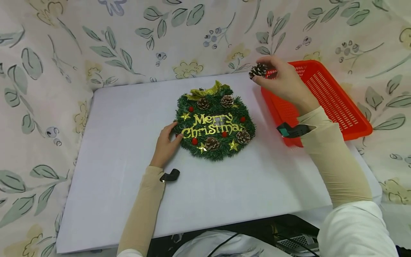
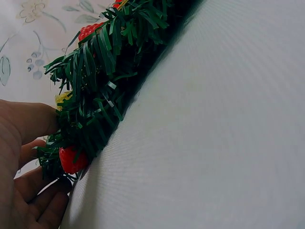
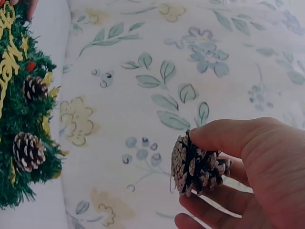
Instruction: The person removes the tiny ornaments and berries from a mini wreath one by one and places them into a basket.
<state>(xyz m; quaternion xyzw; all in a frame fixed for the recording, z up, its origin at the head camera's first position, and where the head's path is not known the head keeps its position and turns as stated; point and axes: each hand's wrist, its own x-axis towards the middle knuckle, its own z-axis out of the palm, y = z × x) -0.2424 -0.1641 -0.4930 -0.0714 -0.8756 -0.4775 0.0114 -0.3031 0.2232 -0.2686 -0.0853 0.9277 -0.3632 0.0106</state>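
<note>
A green Christmas wreath [image 1: 218, 154] lies on the white table, with gold "Merry Christmas" lettering [image 1: 213, 125], pine cones, gold stars, red berries and a gold bow [image 1: 205, 92]. My left hand [image 1: 165, 144] grips its left edge; in the left wrist view the thumb and fingers lie around the green tinsel beside a red berry [image 2: 72, 160]. Over the back left corner of the red basket, my right hand [image 1: 282, 84] holds a loose pine cone [image 1: 258, 71] off the table. The right wrist view shows this frosted pine cone [image 3: 195, 167] pinched between thumb and fingers.
A red plastic basket [image 1: 334, 80] with slotted walls stands at the table's right side, under the right forearm. The white tabletop [image 1: 128, 121] stretches left and in front of the wreath. Floral fabric [image 1: 122, 46] hangs behind and beside the table. Cables [image 1: 224, 244] show below its front edge.
</note>
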